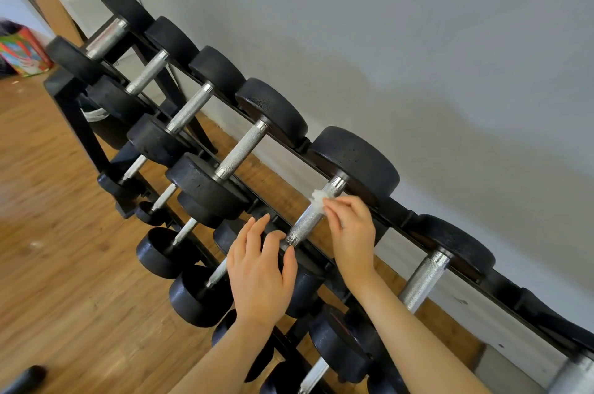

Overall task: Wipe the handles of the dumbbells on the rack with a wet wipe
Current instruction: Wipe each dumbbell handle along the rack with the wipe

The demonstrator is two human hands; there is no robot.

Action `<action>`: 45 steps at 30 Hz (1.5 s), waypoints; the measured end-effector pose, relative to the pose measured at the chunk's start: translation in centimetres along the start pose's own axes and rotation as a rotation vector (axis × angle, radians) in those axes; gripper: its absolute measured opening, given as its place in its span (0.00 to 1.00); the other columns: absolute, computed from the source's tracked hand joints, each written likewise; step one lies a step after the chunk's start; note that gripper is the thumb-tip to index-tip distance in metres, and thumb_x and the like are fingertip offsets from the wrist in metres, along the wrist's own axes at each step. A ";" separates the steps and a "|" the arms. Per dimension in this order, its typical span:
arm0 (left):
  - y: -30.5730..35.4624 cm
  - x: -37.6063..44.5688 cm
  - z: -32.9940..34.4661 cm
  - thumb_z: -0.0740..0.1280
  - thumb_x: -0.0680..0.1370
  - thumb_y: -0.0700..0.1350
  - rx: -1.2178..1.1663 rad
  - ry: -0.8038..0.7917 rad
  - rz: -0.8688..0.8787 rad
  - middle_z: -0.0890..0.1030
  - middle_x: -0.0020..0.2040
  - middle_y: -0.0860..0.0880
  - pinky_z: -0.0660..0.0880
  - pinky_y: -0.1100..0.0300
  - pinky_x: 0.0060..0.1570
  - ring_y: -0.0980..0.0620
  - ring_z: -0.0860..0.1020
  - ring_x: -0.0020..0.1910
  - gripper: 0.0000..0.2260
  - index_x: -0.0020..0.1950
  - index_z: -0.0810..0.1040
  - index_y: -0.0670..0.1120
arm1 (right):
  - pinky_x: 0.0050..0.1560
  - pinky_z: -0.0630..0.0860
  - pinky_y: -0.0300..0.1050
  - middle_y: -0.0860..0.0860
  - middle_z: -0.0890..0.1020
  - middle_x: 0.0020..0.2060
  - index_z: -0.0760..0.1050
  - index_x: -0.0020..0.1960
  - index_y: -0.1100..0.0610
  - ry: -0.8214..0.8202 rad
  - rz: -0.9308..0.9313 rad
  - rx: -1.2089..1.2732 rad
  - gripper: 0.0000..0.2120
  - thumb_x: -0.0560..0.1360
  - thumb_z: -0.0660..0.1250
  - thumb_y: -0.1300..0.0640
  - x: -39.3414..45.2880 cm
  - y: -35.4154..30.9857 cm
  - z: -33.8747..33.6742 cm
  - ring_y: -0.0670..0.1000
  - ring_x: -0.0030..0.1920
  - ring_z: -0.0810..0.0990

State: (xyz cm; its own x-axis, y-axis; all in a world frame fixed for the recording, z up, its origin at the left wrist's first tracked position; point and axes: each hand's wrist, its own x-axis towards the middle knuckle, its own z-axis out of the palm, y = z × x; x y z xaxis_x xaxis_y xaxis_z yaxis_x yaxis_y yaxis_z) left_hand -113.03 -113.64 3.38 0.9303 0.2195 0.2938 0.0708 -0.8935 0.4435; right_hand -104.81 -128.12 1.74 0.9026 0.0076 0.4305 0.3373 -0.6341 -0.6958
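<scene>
My right hand (352, 226) pinches the wet wipe (318, 197) against the handle (313, 215); my left hand (262, 268), fingers spread, steadies the dumbbell's near head (305, 284) against rolling.

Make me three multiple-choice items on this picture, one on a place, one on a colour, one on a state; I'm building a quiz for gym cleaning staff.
1. Where is the wet wipe?
A. on the floor
B. on a dumbbell handle on the top row
C. on the white box

2. What colour are the dumbbell heads?
A. black
B. red
C. silver

3. What is the left hand doing?
A. pinching the wipe
B. gripping a lifted dumbbell
C. resting, fingers straight, on the near head

Key: 1 B, the right hand pinches the wipe against the handle; 2 A, every head is black; 3 C, it lies flat and holds nothing.
</scene>
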 end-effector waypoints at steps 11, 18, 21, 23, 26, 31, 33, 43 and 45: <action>-0.1 0.0 0.1 0.58 0.78 0.53 -0.017 0.003 -0.002 0.76 0.67 0.46 0.64 0.43 0.66 0.42 0.69 0.70 0.16 0.53 0.81 0.47 | 0.50 0.75 0.29 0.51 0.79 0.49 0.81 0.55 0.60 -0.013 -0.012 0.018 0.12 0.76 0.65 0.57 -0.4 0.3 0.0 0.43 0.51 0.76; -0.1 0.0 0.1 0.58 0.78 0.53 -0.015 0.006 0.001 0.77 0.66 0.45 0.67 0.43 0.65 0.42 0.69 0.70 0.16 0.53 0.81 0.47 | 0.54 0.77 0.36 0.56 0.81 0.52 0.81 0.55 0.62 -0.014 -0.137 -0.101 0.13 0.74 0.66 0.58 0.4 1.1 -0.4 0.51 0.54 0.78; -0.1 0.0 0.1 0.58 0.78 0.52 -0.013 0.014 0.008 0.77 0.66 0.45 0.67 0.42 0.64 0.42 0.70 0.70 0.15 0.53 0.81 0.47 | 0.50 0.81 0.44 0.57 0.81 0.52 0.81 0.56 0.63 -0.062 -0.233 -0.136 0.15 0.73 0.67 0.58 -0.5 1.3 -0.1 0.54 0.54 0.79; -0.1 0.0 0.1 0.58 0.78 0.52 -0.017 0.015 0.007 0.77 0.66 0.45 0.67 0.42 0.64 0.41 0.70 0.69 0.15 0.52 0.81 0.46 | 0.50 0.81 0.43 0.57 0.80 0.51 0.80 0.56 0.63 -0.068 -0.246 -0.125 0.14 0.74 0.66 0.57 -0.4 1.4 -0.2 0.54 0.53 0.79; -0.1 0.0 0.1 0.58 0.78 0.53 -0.009 0.008 0.004 0.77 0.66 0.45 0.67 0.43 0.64 0.41 0.70 0.70 0.16 0.52 0.81 0.46 | 0.51 0.78 0.37 0.56 0.81 0.50 0.81 0.54 0.63 -0.028 -0.203 -0.094 0.16 0.76 0.63 0.53 0.6 1.2 -0.3 0.52 0.51 0.79; 0.0 0.0 0.0 0.58 0.78 0.52 -0.011 0.009 0.010 0.77 0.66 0.45 0.66 0.43 0.65 0.41 0.70 0.70 0.15 0.52 0.81 0.47 | 0.50 0.80 0.40 0.55 0.80 0.49 0.82 0.52 0.62 -0.047 -0.177 -0.048 0.12 0.74 0.66 0.56 0.0 1.2 0.0 0.48 0.52 0.77; 0.0 0.0 0.0 0.58 0.78 0.52 -0.012 0.009 0.007 0.77 0.66 0.45 0.67 0.43 0.65 0.41 0.70 0.70 0.15 0.52 0.81 0.46 | 0.49 0.81 0.42 0.54 0.80 0.49 0.82 0.52 0.62 -0.079 -0.199 -0.036 0.11 0.73 0.67 0.58 0.0 1.7 -0.3 0.47 0.52 0.77; -0.1 0.0 0.1 0.58 0.78 0.53 -0.003 0.005 0.005 0.77 0.66 0.45 0.67 0.42 0.64 0.41 0.70 0.70 0.16 0.52 0.81 0.46 | 0.47 0.81 0.44 0.55 0.79 0.48 0.81 0.53 0.63 -0.072 -0.252 -0.048 0.11 0.73 0.68 0.60 -0.9 2.0 0.1 0.52 0.49 0.80; -0.1 0.0 0.1 0.58 0.78 0.53 0.003 0.004 0.006 0.77 0.66 0.45 0.66 0.44 0.65 0.41 0.69 0.70 0.16 0.52 0.81 0.46 | 0.49 0.81 0.43 0.55 0.80 0.49 0.82 0.53 0.63 -0.043 -0.227 -0.068 0.12 0.73 0.67 0.59 -0.5 2.3 0.0 0.52 0.51 0.80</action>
State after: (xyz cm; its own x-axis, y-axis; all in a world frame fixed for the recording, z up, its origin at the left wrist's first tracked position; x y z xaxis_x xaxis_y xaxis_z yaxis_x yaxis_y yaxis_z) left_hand -112.98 -113.60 3.28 0.9293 0.2156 0.2998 0.0661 -0.8959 0.4394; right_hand -104.49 -129.57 -0.05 0.8165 0.1878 0.5459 0.5153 -0.6633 -0.5427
